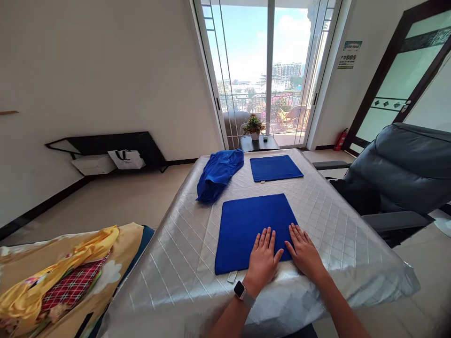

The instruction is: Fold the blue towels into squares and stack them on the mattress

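A flat blue cloth piece [246, 225], roughly square and with a small white tag at its near edge, lies in front of me. My left hand [263, 256] rests flat on its near right part, fingers stretched out; a watch is on that wrist. At the right edge of the same cloth lies my right hand [303, 249], palm down with its fingers extended. Farther back is a second flat blue cloth piece [276, 168], also tagged. To its left sits a crumpled blue cloth heap [218, 176].
A silver quilted cover [176, 249] spreads over the table. At the right stands a dark armchair [405, 164]; at the lower left lies yellow patterned bedding [116, 267]. A potted plant [254, 126] stands on a small table by the glass door. A white bag [126, 159] sits near the left wall.
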A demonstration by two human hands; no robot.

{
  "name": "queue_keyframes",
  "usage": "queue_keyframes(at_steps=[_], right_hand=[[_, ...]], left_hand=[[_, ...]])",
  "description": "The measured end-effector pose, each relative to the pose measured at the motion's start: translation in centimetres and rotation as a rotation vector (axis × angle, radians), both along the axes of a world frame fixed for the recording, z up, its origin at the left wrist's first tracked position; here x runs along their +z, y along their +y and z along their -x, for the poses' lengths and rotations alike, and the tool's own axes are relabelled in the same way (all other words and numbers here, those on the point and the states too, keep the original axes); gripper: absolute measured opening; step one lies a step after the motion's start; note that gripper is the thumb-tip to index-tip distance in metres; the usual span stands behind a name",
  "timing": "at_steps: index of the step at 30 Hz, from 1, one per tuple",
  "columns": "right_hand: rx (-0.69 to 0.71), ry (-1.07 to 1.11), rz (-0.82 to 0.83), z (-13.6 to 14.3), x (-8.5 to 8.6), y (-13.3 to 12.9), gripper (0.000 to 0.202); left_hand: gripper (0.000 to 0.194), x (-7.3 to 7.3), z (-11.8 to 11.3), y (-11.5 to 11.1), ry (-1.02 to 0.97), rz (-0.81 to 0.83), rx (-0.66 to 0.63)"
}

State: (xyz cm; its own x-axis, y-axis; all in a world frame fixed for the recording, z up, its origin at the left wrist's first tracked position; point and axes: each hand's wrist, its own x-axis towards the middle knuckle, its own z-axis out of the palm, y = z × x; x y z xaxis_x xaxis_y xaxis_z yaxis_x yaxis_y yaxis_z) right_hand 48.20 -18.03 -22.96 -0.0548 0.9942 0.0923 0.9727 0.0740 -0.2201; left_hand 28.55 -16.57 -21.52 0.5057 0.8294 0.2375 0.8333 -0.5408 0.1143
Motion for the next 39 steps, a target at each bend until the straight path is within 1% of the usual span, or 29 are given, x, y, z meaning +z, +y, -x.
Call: queue_keyframes(at_steps=[3, 7, 9, 11, 14, 16, 18, 20, 21, 23, 25, 27, 29, 31, 33, 35, 37, 39], right_hand=[[-0.004, 0.015, 0.021, 0.1, 0.3, 0.0, 0.073], [-0.008, 0.017, 0.053, 0.1, 0.7, -0.1, 0.073], [-0.006, 0.014, 0.064, 0.1, 0.8, -0.1, 0.073], [-0.005, 0.014, 0.069, 0.2, 0.9, 0.0, 0.073], [-0.004, 0.011, 0.07, 0.2, 1.0, -0.1, 0.073], [0.003, 0.003, 0.076, 0.2, 1.1, -0.3, 0.073], [0.014, -0.002, 0.091, 0.0, 1.3, -0.4, 0.073], [0.025, 0.001, 0.103, -0.2, 1.8, -0.2, 0.074], [0.031, 0.003, 0.104, -0.3, 2.2, 0.2, 0.074], [0.045, 0.002, 0.091, -0.4, 3.2, 1.5, 0.073], [0.063, -0.008, 0.076, -0.4, 4.2, 3.6, 0.071], [0.071, -0.019, 0.086, -0.3, 4.8, 6.1, 0.068], [0.055, -0.029, 0.12, -0.1, 4.6, 8.3, 0.067], [0.031, -0.034, 0.145, 0.0, 3.9, 9.7, 0.067], [0.018, -0.038, 0.14, -0.1, 2.9, 10.3, 0.068], [0.015, -0.037, 0.12, -0.2, 2.1, 10.5, 0.069], [0.016, -0.029, 0.121, -0.4, 1.8, 10.4, 0.071], [0.015, -0.016, 0.146, -0.4, 1.9, 10.3, 0.071]], left_hand=[[0.069, -0.8, 2.9, 0.0, 0.032, 0.007, 0.114], [0.074, -2.5, 8.6, -0.5, 0.049, 0.003, 0.344], [0.079, -3.3, 11.0, -0.9, 0.046, -0.007, 0.44], [0.085, -4.0, 12.6, -1.3, 0.036, -0.015, 0.502], [0.089, -4.4, 13.5, -1.7, 0.034, -0.017, 0.526], [0.091, -4.2, 13.6, -1.7, 0.052, -0.012, 0.518], [0.094, -3.7, 13.5, -1.2, 0.075, -0.02, 0.523], [0.095, -2.7, 12.6, -0.3, 0.086, -0.037, 0.518], [0.094, -2.0, 11.8, 0.3, 0.085, -0.043, 0.493], [0.087, -0.5, 9.2, 1.9, 0.074, -0.04, 0.389], [0.08, 1.1, 5.5, 3.6, 0.057, -0.023, 0.241], [0.077, 2.3, 1.5, 5.3, 0.042, 0.008, 0.108], [0.074, 2.8, -1.8, 6.7, 0.03, 0.033, 0.046], [0.071, 2.7, -3.6, 7.8, 0.023, 0.051, 0.033], [0.071, 2.0, -3.7, 8.5, 0.021, 0.07, 0.054], [0.073, 1.2, -2.2, 9.0, 0.021, 0.083, 0.108], [0.075, 0.6, 0.5, 9.5, 0.027, 0.086, 0.187], [0.077, 0.1, 3.9, 10.1, 0.044, 0.089, 0.277]])
